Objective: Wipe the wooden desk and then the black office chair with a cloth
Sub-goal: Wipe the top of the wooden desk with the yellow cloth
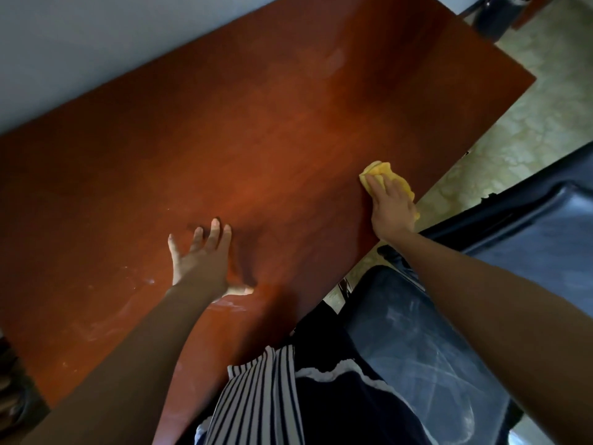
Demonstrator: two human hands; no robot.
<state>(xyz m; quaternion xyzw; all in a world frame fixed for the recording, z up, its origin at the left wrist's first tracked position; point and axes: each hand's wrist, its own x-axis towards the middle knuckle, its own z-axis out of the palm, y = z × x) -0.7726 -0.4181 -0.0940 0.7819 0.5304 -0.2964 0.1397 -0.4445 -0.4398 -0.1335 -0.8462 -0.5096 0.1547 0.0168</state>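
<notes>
Pressed under straight fingers of the right hand (391, 210) at the desk (256, 123) edge, the cloth (383, 173) could be swept off by overreach, the left hand (202, 261) laid spread-fingered.

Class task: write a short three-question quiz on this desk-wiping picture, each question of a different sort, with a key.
1. True or false: the left hand presses the yellow cloth.
2. Where is the cloth? A) in a bucket B) on the wooden desk, near its edge C) on a shelf
3. Fill in: pale dusty streaks mark the seat of the black ____.
Key: 1 false, the right hand presses it; 2 B; 3 chair.
</notes>
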